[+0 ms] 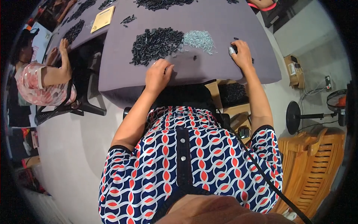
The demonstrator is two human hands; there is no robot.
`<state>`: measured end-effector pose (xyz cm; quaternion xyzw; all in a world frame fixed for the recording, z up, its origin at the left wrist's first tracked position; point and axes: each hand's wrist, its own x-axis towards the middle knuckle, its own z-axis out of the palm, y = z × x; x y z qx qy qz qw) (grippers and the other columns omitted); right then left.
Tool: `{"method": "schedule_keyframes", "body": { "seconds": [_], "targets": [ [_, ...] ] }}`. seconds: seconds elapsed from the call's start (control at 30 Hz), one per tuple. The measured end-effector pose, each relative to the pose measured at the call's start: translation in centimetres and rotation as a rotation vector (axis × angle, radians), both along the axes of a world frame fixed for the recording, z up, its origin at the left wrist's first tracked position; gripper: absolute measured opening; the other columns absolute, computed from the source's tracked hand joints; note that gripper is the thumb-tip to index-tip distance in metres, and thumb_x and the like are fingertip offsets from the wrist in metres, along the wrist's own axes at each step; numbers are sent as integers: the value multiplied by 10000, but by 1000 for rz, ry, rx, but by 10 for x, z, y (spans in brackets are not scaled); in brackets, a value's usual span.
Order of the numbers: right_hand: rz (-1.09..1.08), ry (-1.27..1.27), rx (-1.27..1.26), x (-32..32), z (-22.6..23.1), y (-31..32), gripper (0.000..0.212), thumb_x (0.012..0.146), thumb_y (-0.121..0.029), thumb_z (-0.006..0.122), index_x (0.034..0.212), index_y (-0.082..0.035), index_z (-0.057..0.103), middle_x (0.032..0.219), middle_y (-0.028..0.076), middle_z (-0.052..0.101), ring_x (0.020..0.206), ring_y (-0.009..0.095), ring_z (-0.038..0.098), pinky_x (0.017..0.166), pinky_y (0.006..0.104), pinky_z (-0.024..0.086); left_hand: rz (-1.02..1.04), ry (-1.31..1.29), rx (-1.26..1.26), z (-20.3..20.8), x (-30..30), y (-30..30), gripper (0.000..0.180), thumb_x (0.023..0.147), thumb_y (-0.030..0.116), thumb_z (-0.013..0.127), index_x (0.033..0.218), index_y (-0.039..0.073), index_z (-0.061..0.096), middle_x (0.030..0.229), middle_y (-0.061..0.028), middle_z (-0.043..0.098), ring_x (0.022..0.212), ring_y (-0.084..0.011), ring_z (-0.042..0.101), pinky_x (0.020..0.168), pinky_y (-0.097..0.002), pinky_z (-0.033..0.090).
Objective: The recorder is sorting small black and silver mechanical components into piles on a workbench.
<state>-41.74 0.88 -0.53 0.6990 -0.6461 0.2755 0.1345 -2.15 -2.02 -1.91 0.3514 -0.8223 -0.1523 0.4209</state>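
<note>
A large heap of short black tube-like pieces (156, 43) lies on the cloth-covered table (209, 71). Touching its right side is a smaller heap of pale, silvery slim pieces (199, 41). My left hand (158, 76) rests at the near edge of the black heap, fingers curled in; a dark spot shows by the thumb, too small to name. Farther right, my right hand (242, 55) is bent over a small black piece (234, 49), thumb and fingers closed round it. White wrapping (231, 50) covers one digit. Single dark bits lie beside this hand and between both hands.
More black heaps (158, 3) lie farther back, near a yellow booklet (103, 19). At the left a person in a pink patterned top (44, 84) works at the table. A box of dark pieces (233, 94) sits below the edge; a fan (294, 117) and wooden chair (313, 160) stand right.
</note>
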Motion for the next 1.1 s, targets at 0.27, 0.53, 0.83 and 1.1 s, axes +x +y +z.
{"method": "schedule_keyframes", "body": {
  "seconds": [0.27,0.53,0.83,1.1],
  "targets": [
    [11,8,-168,58,14,7,348,709,-61,706,1054,-66,661,1077,138,639,1039,360,565,946,443,439,23,5,-76,-10,-1,-7,116,848,117,714,859,40,628,851,-116,638,758,-310,626,661,-383,498],
    [73,-151,39,137,9,4,341,716,43,624,1045,-38,662,1018,134,600,997,349,573,861,439,478,1,34,0,-5,-1,-4,103,839,117,693,840,40,624,842,-127,631,791,-348,618,676,-433,489],
    [129,-250,51,122,-6,17,340,700,47,622,1015,-62,689,1044,102,603,1030,324,563,899,422,478,19,98,114,-1,-4,-2,94,867,103,661,940,45,652,959,-130,649,845,-354,638,720,-421,509],
    [134,-259,38,122,-8,19,389,661,66,611,1019,-54,705,1067,90,604,1040,319,558,906,415,475,88,-80,-4,16,-23,-28,125,888,127,646,998,78,680,972,-107,635,875,-332,645,728,-428,523]
  ]
}}
